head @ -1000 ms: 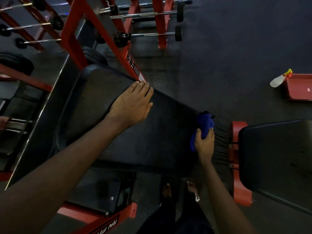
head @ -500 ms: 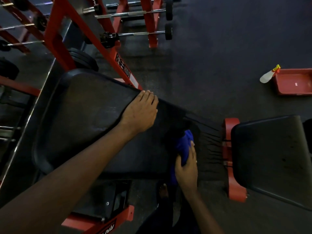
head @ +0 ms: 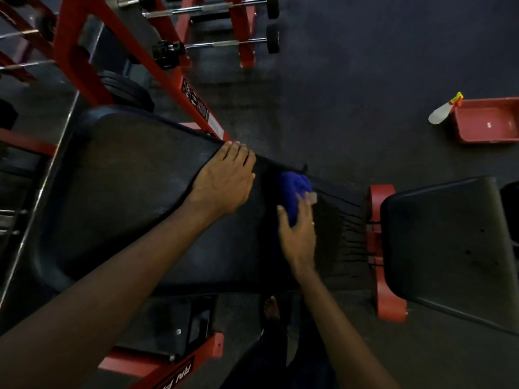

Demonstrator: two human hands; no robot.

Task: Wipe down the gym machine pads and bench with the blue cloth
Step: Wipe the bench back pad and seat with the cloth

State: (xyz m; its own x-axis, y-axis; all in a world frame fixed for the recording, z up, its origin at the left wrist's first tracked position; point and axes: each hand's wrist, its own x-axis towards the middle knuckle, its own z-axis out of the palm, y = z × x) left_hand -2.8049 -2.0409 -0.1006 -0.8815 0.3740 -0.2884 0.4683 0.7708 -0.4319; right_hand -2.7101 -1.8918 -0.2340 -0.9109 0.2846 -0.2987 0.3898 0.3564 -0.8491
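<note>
Your left hand (head: 224,178) lies flat on the long black pad (head: 126,192), fingers straight and close together at its far edge. It is likely there to brace you as you lean over. Your right hand (head: 297,231) holds the blue cloth (head: 293,189) bunched between thumb and fingers. It presses the cloth to the pad just beside the left hand, toward the pad's narrow end, where the rubbing seems wanted.

Dark streaks cross the pad beyond the cloth; in this dim light I cannot tell whether they are wet marks or creases. Past the narrow end, a red bracket (head: 377,192) stands between the pad and the seat pad (head: 449,248). Well beyond the pad's far edge, on the floor, a spray bottle (head: 441,113) leans on a red tray (head: 488,124). A red frame upright (head: 84,60) rises close behind the pad's wide end, with barbells (head: 224,44) racked farther off. A sweep toward the wide end would have to work around the upright. Your bare foot (head: 271,307) stands below the pad's near edge.
</note>
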